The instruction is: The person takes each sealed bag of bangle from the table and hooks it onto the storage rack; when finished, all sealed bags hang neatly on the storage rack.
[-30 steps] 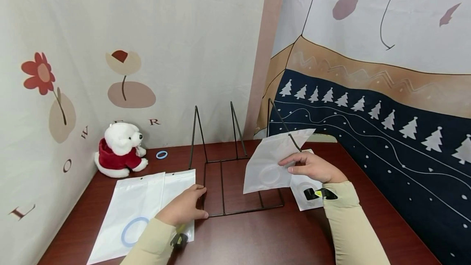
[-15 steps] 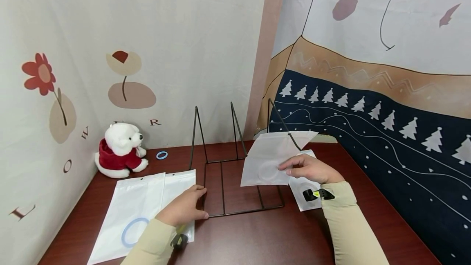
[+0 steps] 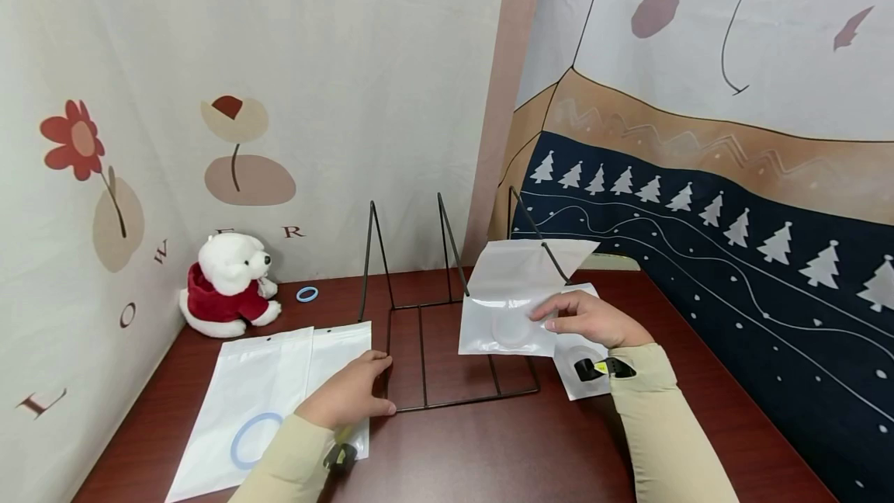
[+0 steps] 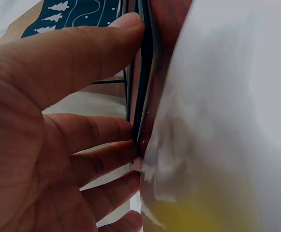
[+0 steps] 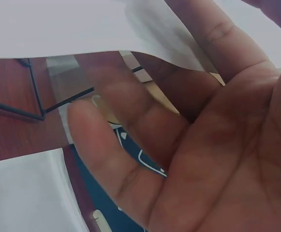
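I judge I'm settling the white bag (image 3: pixel 506 274), which sits bent in the wire rack (image 3: pixel 422 359)'s right-hand slot. My right fingers (image 3: pixel 562 303) pinch its side; my left fingers (image 3: pixel 372 367), spread, touch the rack. Next probably calls for straightening it.

The bags (image 3: pixel 497 309) are white and the wire rack (image 3: pixel 422 358) is black. The table (image 3: pixel 489 449) has reddish-brown colour. The toy bear (image 3: pixel 226 262) is white, its coat (image 3: pixel 216 300) red; the dark blue cloth (image 3: pixel 698 278) carries pale trees.
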Available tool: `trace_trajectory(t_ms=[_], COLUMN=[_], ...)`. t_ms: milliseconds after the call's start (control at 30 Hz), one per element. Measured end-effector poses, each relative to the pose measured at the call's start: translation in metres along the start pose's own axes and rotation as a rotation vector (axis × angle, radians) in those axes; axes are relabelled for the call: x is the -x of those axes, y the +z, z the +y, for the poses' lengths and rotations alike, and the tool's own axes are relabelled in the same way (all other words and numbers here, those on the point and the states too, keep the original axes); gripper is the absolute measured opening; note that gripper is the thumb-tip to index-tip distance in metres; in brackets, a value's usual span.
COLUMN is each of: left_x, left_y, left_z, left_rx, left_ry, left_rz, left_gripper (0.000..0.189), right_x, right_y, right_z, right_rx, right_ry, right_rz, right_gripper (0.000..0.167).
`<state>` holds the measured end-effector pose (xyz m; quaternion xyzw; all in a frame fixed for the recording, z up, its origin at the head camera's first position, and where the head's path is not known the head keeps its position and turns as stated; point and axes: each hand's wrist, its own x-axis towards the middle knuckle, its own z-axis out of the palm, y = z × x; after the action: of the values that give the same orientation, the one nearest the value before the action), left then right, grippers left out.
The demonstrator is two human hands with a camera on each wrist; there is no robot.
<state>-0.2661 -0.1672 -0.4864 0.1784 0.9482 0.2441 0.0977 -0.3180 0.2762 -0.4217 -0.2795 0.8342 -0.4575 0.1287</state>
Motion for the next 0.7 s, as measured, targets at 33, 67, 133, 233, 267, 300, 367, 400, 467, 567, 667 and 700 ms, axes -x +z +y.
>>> trace_trajectory(t_ms=[33,67,133,233,267,300,367,400,467,567,667,700], left_x=[-0.0002,-0.0003,-0.0005,-0.0006,-0.0005,-0.0005,-0.0003,-0.0002,-0.0001,0.0001,0.0003,0.0004], left_y=[0.0,0.0,0.0,-0.0002,-0.0003,-0.0004,-0.0005,-0.0005,-0.0002,0.0003,0.0005,0.0004], left_z=[-0.0001,-0.0002,-0.0005,-0.0005,-0.0005,-0.0004,-0.0001,0.0,0.0001,0.0002,0.0004,0.0006], left_rx=[-0.001,-0.002,-0.004,-0.005,-0.005,-0.005,-0.004,-0.002,0.0,0.003,0.005,0.006], left_ry=[0.0,0.0,-0.002,-0.008,-0.011,-0.012,-0.013,-0.013,-0.013,-0.014,-0.016,-0.017], left_rz=[0.0,0.0,0.0,-0.003,-0.004,-0.005,-0.006,-0.007,-0.008,-0.011,-0.013,-0.014], left_gripper=[0.082,0.082,0.082,0.082,0.082,0.082,0.082,0.082,0.083,0.083,0.083,0.083], right_x=[0.0,-0.0001,-0.0004,-0.0009,-0.001,-0.001,-0.0009,-0.0008,-0.0003,0.0003,0.0001,-0.0001], right_y=[-0.0002,-0.0003,-0.0003,-0.0004,-0.0004,-0.0004,-0.0003,-0.0002,-0.0002,-0.0006,-0.0011,-0.0012], right_z=[0.0004,0.0006,0.0011,0.0029,0.0034,0.0039,0.0045,0.0048,0.0053,0.0071,0.0086,0.0088], right_rx=[0.001,0.001,0.002,0.005,0.004,0.003,-0.007,-0.014,-0.034,-0.075,-0.12,-0.124], right_ry=[0.0,-0.002,-0.01,-0.032,-0.035,-0.039,-0.039,-0.037,-0.026,-0.03,-0.063,-0.078], right_rz=[0.009,0.016,0.029,0.042,0.044,0.046,0.045,0.04,0.026,-0.027,-0.096,-0.113], right_gripper=[0.028,0.027,0.026,0.025,0.026,0.026,0.027,0.027,0.028,0.031,0.034,0.035])
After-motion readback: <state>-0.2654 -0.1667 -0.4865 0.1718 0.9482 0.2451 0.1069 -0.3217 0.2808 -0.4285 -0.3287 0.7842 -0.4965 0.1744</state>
